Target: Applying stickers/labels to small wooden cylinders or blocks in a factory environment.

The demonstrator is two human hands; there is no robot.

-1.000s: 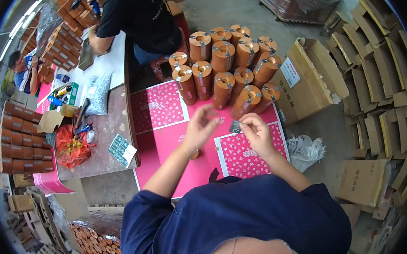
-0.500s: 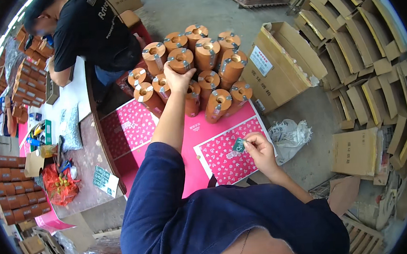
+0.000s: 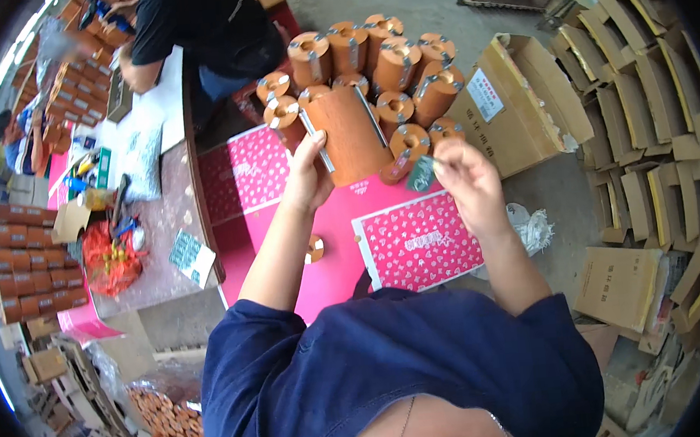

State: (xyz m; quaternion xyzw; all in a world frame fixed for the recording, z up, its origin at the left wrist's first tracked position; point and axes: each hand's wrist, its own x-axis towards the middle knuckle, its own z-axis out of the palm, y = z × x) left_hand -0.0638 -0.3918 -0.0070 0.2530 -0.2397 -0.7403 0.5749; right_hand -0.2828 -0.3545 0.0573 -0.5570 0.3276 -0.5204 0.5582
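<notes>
My left hand (image 3: 309, 176) grips an orange-brown cylinder (image 3: 350, 140) with metal strips along its sides. The cylinder is tilted, lifted in front of a group of similar upright cylinders (image 3: 396, 64) with round holes in their tops. Between the fingertips of my right hand (image 3: 475, 188) is a small dark green sticker (image 3: 421, 174), held close to the lower right of the raised cylinder. Beneath both hands lies a bright pink table covering (image 3: 334, 277) with a white-bordered patterned panel (image 3: 422, 250).
A small orange ring-shaped thing (image 3: 314, 248) lies below my left forearm. On the left table are a sheet of green stickers (image 3: 192, 260) and a red plastic bag (image 3: 111, 262). An open carton (image 3: 514, 115) stands right of the cylinders. A person (image 3: 204, 33) works at the far left.
My left hand has lifted a cylinder out of the group and brought it nearer, tilted. My right hand has moved up toward it with the green sticker. The view has shifted.
</notes>
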